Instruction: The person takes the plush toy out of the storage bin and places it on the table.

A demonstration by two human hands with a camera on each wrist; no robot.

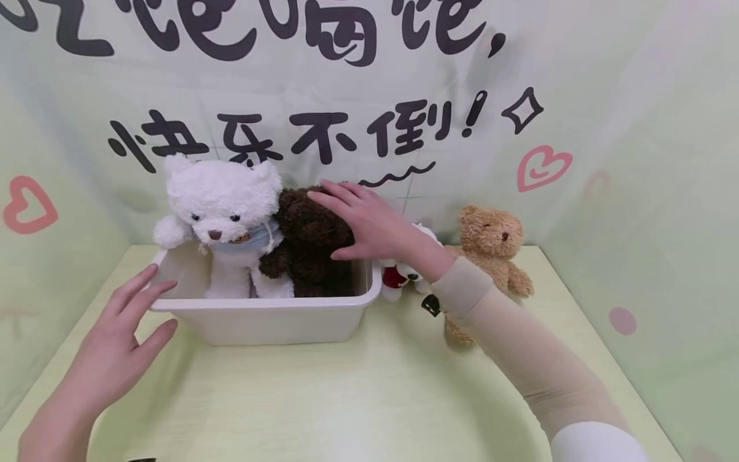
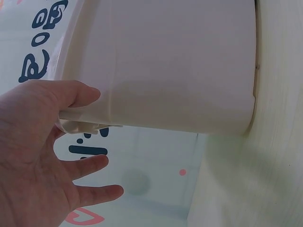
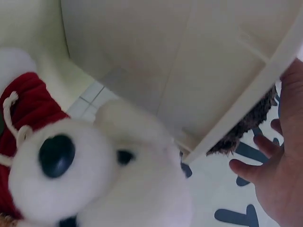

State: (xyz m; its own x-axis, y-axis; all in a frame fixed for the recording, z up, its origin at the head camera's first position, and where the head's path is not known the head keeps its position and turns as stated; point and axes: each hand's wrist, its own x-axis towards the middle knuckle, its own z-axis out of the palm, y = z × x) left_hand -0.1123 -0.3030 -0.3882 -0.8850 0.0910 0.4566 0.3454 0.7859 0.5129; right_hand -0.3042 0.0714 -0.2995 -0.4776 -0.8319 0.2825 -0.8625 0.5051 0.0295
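A white plush bear (image 1: 222, 186) in a light blue top sits upright in the white plastic bin (image 1: 277, 324). Beside it, in the bin's right part, is a dark brown plush bear (image 1: 306, 221). My right hand (image 1: 381, 224) lies over the brown bear's head and side, fingers extended, covering part of it. At the bin's left end is my left hand (image 1: 112, 350), fingers spread by the corner. The left wrist view has its thumb (image 2: 85, 94) against the bin's outer wall near the rim, with two fingers straight and apart.
Right of the bin, a white plush toy (image 3: 71, 156) in red clothing is partly hidden by my right arm in the head view. A tan plush bear (image 1: 491, 247) sits farther right. Printed fabric walls (image 1: 635, 192) enclose the pale table (image 1: 346, 398).
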